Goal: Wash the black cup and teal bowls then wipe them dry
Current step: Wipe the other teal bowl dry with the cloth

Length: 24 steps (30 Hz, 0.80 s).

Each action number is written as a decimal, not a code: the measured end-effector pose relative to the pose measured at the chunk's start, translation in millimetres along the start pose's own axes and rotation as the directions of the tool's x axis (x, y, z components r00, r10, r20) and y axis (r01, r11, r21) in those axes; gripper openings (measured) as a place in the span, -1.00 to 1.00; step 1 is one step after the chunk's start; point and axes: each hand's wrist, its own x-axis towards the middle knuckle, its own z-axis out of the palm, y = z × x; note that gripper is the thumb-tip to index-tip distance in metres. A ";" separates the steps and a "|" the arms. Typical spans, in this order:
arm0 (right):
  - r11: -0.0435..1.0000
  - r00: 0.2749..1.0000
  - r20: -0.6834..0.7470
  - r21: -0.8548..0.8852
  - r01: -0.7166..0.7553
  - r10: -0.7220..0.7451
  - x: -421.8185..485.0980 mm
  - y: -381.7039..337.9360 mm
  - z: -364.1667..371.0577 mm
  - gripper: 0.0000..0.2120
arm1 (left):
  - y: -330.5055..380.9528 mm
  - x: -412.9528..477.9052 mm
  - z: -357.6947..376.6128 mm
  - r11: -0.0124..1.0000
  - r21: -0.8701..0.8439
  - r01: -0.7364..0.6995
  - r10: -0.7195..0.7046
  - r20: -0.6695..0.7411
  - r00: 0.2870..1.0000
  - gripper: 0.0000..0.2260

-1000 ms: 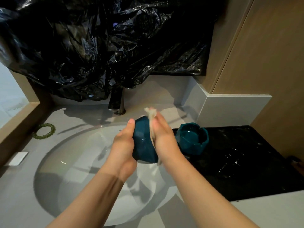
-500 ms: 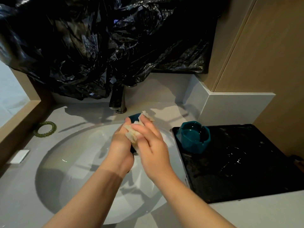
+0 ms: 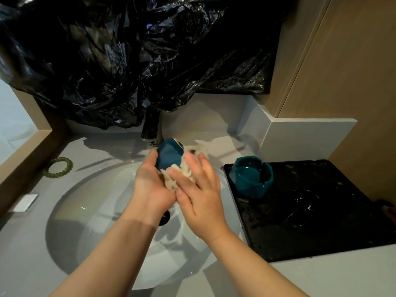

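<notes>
**Wiping a teal bowl dry over the sink**

Judged from the cloth and the dry tap: past the washing, into the drying, at least for this bowl.

Holding the teal bowl (image 3: 169, 155) in the left hand (image 3: 150, 189), tipped on its side above the sink basin (image 3: 85, 221), just in front of the faucet (image 3: 151, 129). Cupping it from the left, thumb laid up along the wall, remaining fingers hidden beneath and presumably curled under.

Pressing a pale crumpled cloth (image 3: 186, 172) against the bowl's right side with the right hand (image 3: 199, 196). Fingers (image 3: 203, 168) spread wide and nearly straight, flat on the cloth, pinching nothing.

Standing upright at the near-left corner of the black tray (image 3: 321, 232), well apart from the hands: the second teal bowl (image 3: 250, 176), apparently wet inside.

Cannot place the black cup; too dark on the tray to make out.

Next, probably: turning the bowl in the left hand to bring undried faces under the cloth, keeping a firm grip on the slick glaze, then setting it down and taking up the second bowl.
</notes>
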 end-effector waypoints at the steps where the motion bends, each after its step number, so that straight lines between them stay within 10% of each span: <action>1: 0.999 0.998 -0.020 -0.006 -0.053 0.052 -1.9 0.0 2.2 -0.70 | -2.0 -0.6 -0.3 1.000 -0.011 -0.002 0.002 -0.007 1.000 -0.59; 4: 0.910 0.925 -0.097 0.245 -0.335 0.367 6.8 -16.9 3.4 -0.69 | -11.2 -0.6 -2.1 1.000 -0.028 0.000 0.000 0.011 1.000 -0.57; 7: 0.512 0.637 -0.108 0.701 -0.496 0.764 28.9 -33.1 -1.2 -0.73 | -20.0 1.2 -6.0 0.999 0.029 -0.029 0.029 0.010 1.000 -0.57; 11: -0.189 0.275 0.424 0.776 -0.602 0.863 55.1 -6.2 -18.1 -0.77 | -16.2 1.4 -9.4 0.966 0.211 -0.151 0.152 0.010 0.988 -0.60; 13: -0.267 0.211 0.570 0.639 -0.721 0.794 62.7 2.1 -30.7 -0.74 | -13.1 0.2 -7.6 0.935 0.306 -0.181 0.200 -0.029 0.979 -0.66; 15: -0.156 0.208 0.486 0.607 -0.779 0.849 62.7 -1.6 -28.9 -0.72 | -10.6 1.8 -4.3 0.902 0.392 -0.180 0.229 -0.081 0.970 -0.70; 19: 0.482 0.623 0.170 0.492 -0.725 0.763 27.8 -35.7 -6.2 -0.41 | -10.6 9.8 5.0 0.811 0.555 -0.187 0.317 -0.148 0.937 -0.67; 24: 0.744 0.845 0.098 0.431 -0.511 0.525 30.0 -37.1 -17.2 -0.63 | -15.8 5.1 3.1 0.708 0.694 -0.131 0.282 -0.107 0.953 -0.78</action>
